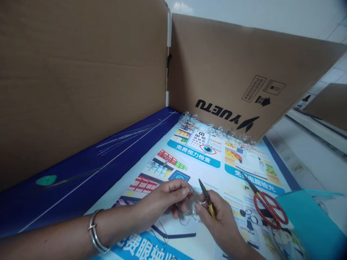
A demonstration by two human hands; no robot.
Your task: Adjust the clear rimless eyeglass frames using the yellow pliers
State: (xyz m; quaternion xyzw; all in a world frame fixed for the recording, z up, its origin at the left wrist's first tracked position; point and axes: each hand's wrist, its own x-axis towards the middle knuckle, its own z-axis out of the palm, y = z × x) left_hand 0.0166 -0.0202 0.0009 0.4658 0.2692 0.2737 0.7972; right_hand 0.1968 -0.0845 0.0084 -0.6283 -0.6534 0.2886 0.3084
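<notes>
Brown cardboard panels [81, 79] stand behind a printed eye-test poster [193, 153] laid flat on the work surface. Our subject's left hand [159, 198], a metal bangle [94, 231] at the wrist, holds a thin wire spectacle frame [188, 211] just above the poster, between both hands. The left fingers [179, 191] are together, pinching the frame, and part of it is hidden behind them. The right hand [217, 225] has its fingers closed around the yellow handle of small pliers [210, 207], with the dark tips [202, 187] close beside the frame; we cannot tell whether they touch it. We judge the frame light, springy and easily bent, its fine wire likely to slip between the fingers, so the surest hold is probably at a thicker joint rather than along a long thin span. Red-handled scissors [268, 209] lie to the right, beside a teal folder [309, 220]. Along the poster's far edge sits a tangled line of clear pieces [217, 130], and loose fine wires [130, 135] lie on the blue strip to the left.
</notes>
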